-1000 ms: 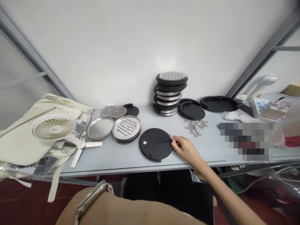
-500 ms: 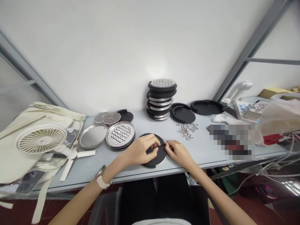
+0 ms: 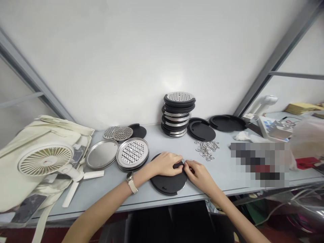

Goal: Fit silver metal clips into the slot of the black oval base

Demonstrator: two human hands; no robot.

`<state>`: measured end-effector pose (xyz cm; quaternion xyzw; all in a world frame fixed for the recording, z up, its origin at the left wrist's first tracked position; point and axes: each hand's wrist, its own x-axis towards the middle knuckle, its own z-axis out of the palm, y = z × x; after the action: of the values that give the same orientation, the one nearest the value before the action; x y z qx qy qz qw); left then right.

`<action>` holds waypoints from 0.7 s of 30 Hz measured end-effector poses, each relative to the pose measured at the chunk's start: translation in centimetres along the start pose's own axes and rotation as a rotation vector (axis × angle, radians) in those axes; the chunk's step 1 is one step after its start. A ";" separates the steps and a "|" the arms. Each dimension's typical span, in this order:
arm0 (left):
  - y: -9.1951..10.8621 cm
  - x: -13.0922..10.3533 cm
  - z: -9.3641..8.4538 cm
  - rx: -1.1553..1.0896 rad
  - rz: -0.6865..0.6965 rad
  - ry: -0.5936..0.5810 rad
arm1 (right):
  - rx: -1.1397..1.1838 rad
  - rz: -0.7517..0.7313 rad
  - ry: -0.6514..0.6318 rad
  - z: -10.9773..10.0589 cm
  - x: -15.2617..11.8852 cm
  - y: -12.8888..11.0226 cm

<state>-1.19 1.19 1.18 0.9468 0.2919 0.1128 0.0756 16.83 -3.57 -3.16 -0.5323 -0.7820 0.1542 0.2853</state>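
Observation:
A round black disc (image 3: pixel 168 185) with a silver edge at its right lies near the table's front edge. Across its upper part rests my left hand (image 3: pixel 165 164), fingers bent together near the disc's upper right rim. My right hand (image 3: pixel 198 174) pinches at that same rim, by a small metal ring (image 3: pixel 183 161); the fingertips partly hide what is held. Small metal hooks (image 3: pixel 206 148) lie in a loose pile behind my right hand. A tall stack of black and silver discs (image 3: pixel 178 114) stands at the back.
Silver grater discs (image 3: pixel 132 153) and plain silver discs (image 3: pixel 102 154) lie left of my hands. Further left are a white fan (image 3: pixel 47 160) and a cream bag (image 3: pixel 15 182). More black discs (image 3: pixel 202 130) lie at the back right, with a blurred patch and a plastic bag (image 3: pixel 307 136) beyond.
The whole view has shifted, so things sit lower in it. My left hand has moved over the disc's upper right part, its fingers closer to my right hand, uncovering more of the disc's lower part.

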 end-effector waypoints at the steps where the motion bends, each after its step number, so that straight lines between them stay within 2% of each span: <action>1: 0.1 -0.1 0.1 -0.004 -0.021 0.012 | 0.004 0.005 -0.002 0.0 0.0 0.0; 9: 0.3 -0.5 0.1 -0.089 -0.120 0.060 | 0.017 0.046 -0.011 0.1 -0.1 0.3; 21: 0.3 -0.6 0.4 -0.013 -0.053 0.059 | 0.019 0.036 -0.023 0.1 -0.2 0.1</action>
<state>-1.45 0.57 0.73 0.9344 0.3185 0.1405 0.0761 16.94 -3.73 -3.35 -0.5419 -0.7739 0.1730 0.2784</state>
